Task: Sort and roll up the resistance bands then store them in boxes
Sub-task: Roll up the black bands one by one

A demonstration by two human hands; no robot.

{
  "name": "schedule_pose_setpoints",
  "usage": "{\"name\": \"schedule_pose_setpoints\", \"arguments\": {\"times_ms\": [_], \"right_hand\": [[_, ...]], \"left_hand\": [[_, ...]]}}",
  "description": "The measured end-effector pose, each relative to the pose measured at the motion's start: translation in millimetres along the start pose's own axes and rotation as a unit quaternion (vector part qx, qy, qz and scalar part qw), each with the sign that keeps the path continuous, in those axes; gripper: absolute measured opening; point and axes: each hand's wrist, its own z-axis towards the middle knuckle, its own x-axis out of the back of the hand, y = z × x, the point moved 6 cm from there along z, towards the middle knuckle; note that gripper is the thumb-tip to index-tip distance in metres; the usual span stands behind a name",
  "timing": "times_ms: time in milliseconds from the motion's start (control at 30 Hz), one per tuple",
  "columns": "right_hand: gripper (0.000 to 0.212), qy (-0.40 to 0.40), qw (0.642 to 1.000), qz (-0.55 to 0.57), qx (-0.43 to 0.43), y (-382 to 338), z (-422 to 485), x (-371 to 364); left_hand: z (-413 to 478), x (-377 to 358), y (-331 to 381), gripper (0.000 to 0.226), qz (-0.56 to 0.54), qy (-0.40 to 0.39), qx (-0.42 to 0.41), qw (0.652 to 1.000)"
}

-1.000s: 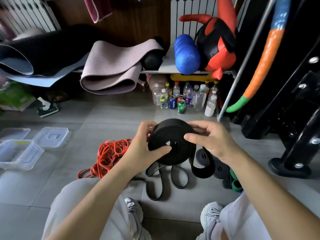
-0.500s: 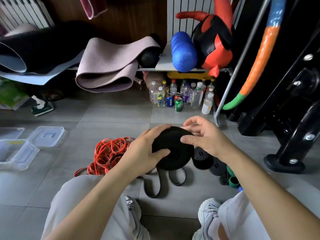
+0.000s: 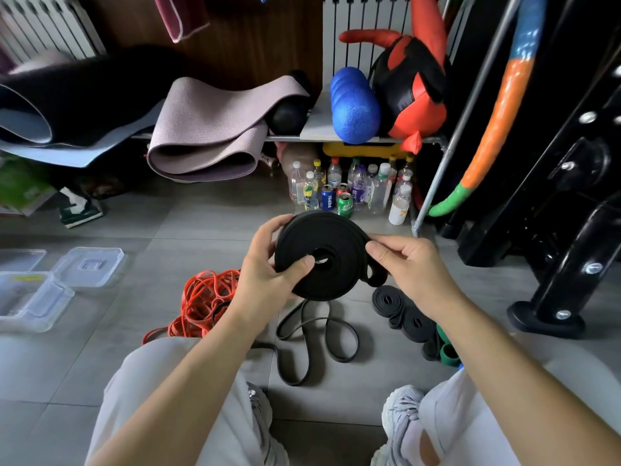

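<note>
Gripping: left hand [image 3: 268, 269] is clasping the rolled black resistance band [image 3: 322, 243] by its rim, thumb pressing beside the centre hole; right hand [image 3: 415, 264] is pinching the outer wrap, where the loose end loop [image 3: 374, 279] is hanging off. Coil is being held in the air above a loose black band [image 3: 312, 341] on the floor, with finished black rolls [image 3: 405, 314] lying to the right and tangled red bands [image 3: 205, 301] to the left. Step, by judgement: rolling is nearing its finish; the next move is calling for winding in the last loop under tension, then carrying the coil to the clear plastic boxes [image 3: 30, 299] well off left. Legible writing: "PEPSI" on a blue can [image 3: 326, 198]; other labels are too blurred to read.
</note>
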Motion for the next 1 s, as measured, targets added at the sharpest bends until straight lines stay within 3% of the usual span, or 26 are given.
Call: {"name": "schedule_pose_setpoints", "arguments": {"times_ms": [100,267,400,600,767,933,1000], "right_hand": [[0.029,0.001,1.000,-0.024,-0.007,4,-2,-4],[0.042,-0.070,0.997,-0.017,-0.005,5,-8,-20],[0.056,-0.041,0.999,-0.006,-0.033,0,-9,-15],[0.029,0.018,0.969,-0.244,0.020,-4,-14,-10],[0.058,0.016,0.952,-0.307,-0.001,0,-13,-9],[0.049,0.039,0.918,-0.394,-0.006,-7,9,10],[0.045,0.031,0.916,-0.399,-0.025,-4,31,24]], "left_hand": [[-2,-7,-6,0.055,-0.034,0.005,0.042,0.999],[-2,-13,-11,0.052,-0.022,0.017,0.051,0.998],[-3,-17,-16,0.052,-0.041,0.005,0.075,0.996],[0,-21,-23,0.056,0.023,-0.009,0.050,0.998],[2,-32,-27,0.057,0.085,-0.031,-0.003,0.996],[26,-53,-22,0.057,0.083,-0.045,-0.011,0.995],[48,-67,-23,0.055,0.058,-0.055,0.024,0.997]]}}
